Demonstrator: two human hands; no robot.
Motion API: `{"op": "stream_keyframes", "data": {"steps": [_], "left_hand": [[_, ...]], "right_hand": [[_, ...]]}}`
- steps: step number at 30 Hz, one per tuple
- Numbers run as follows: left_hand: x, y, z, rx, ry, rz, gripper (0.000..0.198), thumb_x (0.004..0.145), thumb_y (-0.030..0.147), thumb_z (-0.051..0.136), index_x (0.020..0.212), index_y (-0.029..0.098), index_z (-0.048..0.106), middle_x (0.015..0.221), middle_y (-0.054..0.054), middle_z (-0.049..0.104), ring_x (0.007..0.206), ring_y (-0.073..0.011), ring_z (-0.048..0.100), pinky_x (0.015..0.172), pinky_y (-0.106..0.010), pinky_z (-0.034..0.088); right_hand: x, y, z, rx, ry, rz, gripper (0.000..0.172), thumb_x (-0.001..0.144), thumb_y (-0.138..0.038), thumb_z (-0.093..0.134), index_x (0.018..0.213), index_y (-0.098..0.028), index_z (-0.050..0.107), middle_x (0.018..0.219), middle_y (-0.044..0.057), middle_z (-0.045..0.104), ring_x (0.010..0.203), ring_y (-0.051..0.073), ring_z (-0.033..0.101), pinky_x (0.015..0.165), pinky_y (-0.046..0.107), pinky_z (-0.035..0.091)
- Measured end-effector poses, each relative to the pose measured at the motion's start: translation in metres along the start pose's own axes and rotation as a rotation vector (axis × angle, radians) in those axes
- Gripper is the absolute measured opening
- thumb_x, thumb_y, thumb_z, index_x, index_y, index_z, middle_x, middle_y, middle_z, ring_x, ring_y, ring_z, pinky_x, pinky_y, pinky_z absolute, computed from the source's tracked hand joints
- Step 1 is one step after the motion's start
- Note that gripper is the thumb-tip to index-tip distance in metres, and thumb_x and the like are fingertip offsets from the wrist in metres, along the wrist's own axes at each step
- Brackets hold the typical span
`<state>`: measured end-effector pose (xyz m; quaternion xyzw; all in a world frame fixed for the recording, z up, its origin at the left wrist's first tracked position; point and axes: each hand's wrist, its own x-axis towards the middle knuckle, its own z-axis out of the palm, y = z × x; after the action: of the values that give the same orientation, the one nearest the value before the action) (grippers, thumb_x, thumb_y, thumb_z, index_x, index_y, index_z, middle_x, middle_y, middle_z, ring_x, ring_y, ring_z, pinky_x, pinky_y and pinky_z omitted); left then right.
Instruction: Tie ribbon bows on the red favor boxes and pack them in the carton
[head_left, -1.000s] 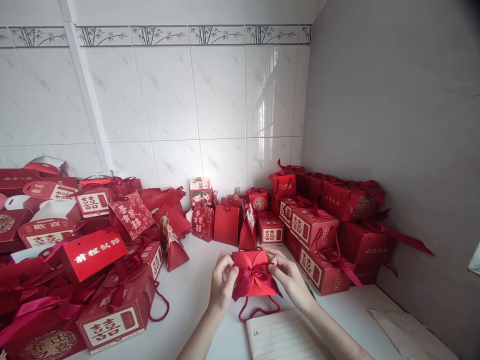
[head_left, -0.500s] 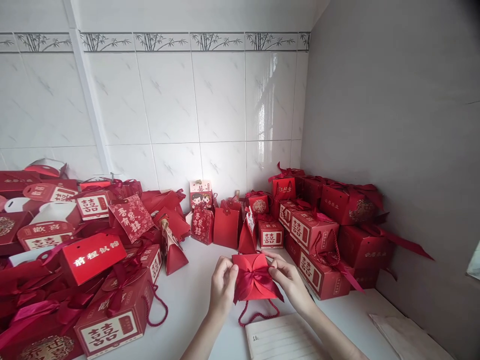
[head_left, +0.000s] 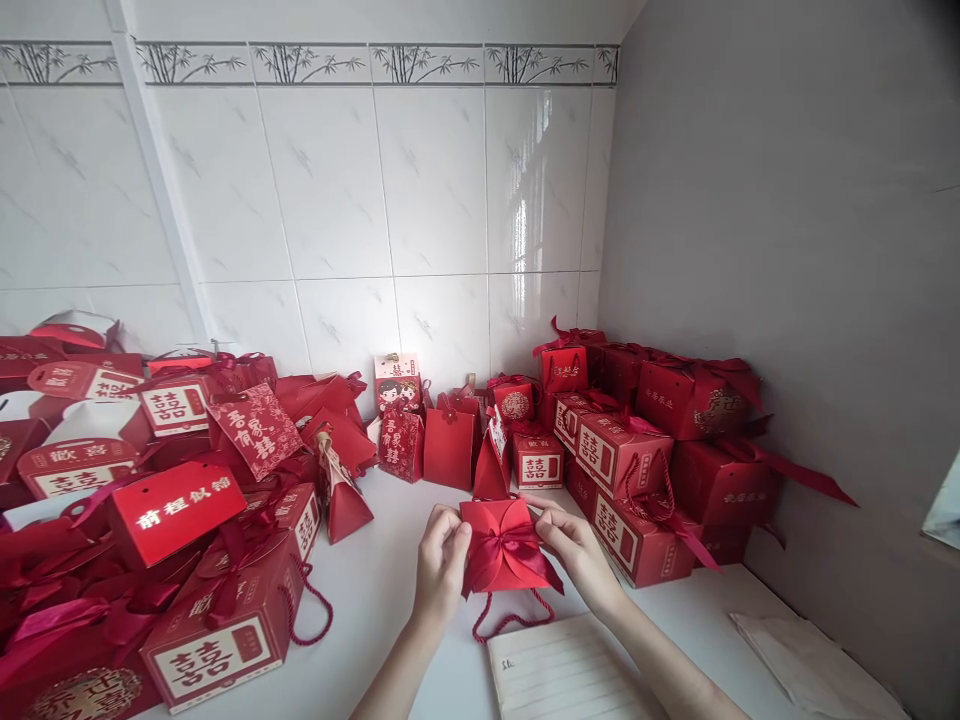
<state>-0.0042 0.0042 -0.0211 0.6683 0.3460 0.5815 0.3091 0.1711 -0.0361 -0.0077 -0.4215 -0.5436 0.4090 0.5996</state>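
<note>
A small red gift box [head_left: 504, 530] with petal-shaped flaps and a dark red ribbon bow on top is held between both hands above the white table [head_left: 375, 600]. My left hand [head_left: 441, 565] pinches its left edge. My right hand [head_left: 574, 550] grips its right side, fingers curled near the bow. A red cord handle [head_left: 504, 622] hangs from under the box.
Piles of red gift boxes lie at the left [head_left: 150, 520], stand along the tiled wall [head_left: 450, 440] and are stacked at the right [head_left: 652, 450]. A lined notebook [head_left: 570, 670] lies in front of me. Crumpled paper [head_left: 810, 660] lies at the right by the grey wall.
Both hands keep hold of the box; only small finger shifts at the bow. The view has swayed slightly.
</note>
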Motion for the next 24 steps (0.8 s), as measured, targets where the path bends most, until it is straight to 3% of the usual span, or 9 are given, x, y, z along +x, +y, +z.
{"op": "stream_keyframes", "data": {"steps": [10,19,24], "left_hand": [[-0.0011,-0.0011,0.0003,-0.018,0.026,-0.077,0.032,0.084,0.042,0.040,0.062,0.020,0.030,0.062,0.004,0.031,0.057,-0.0113,0.031,0.054,-0.022,0.031],[-0.0012,-0.0016,0.0002,-0.036,0.014,-0.071,0.032,0.083,0.041,0.041,0.062,0.020,0.029,0.062,0.004,0.030,0.057,-0.0109,0.030,0.054,-0.022,0.030],[-0.0007,-0.0003,-0.0001,-0.033,0.016,-0.072,0.031,0.083,0.041,0.040,0.062,0.021,0.028,0.062,0.004,0.030,0.057,-0.0109,0.030,0.053,-0.022,0.030]], "right_hand": [[-0.0015,-0.0072,0.0026,0.062,-0.026,0.056,0.045,0.062,-0.057,0.069,0.049,-0.018,0.052,0.116,0.014,0.057,0.109,0.034,0.051,0.089,0.039,0.037],[-0.0003,-0.0014,-0.0001,0.135,-0.042,0.050,0.045,0.066,-0.052,0.068,0.049,-0.017,0.045,0.118,0.016,0.055,0.097,0.031,0.056,0.083,0.038,0.040],[-0.0006,0.0022,-0.0014,0.203,-0.053,0.061,0.044,0.068,-0.052,0.067,0.053,-0.017,0.045,0.119,0.015,0.054,0.102,0.030,0.054,0.085,0.038,0.042]]}}
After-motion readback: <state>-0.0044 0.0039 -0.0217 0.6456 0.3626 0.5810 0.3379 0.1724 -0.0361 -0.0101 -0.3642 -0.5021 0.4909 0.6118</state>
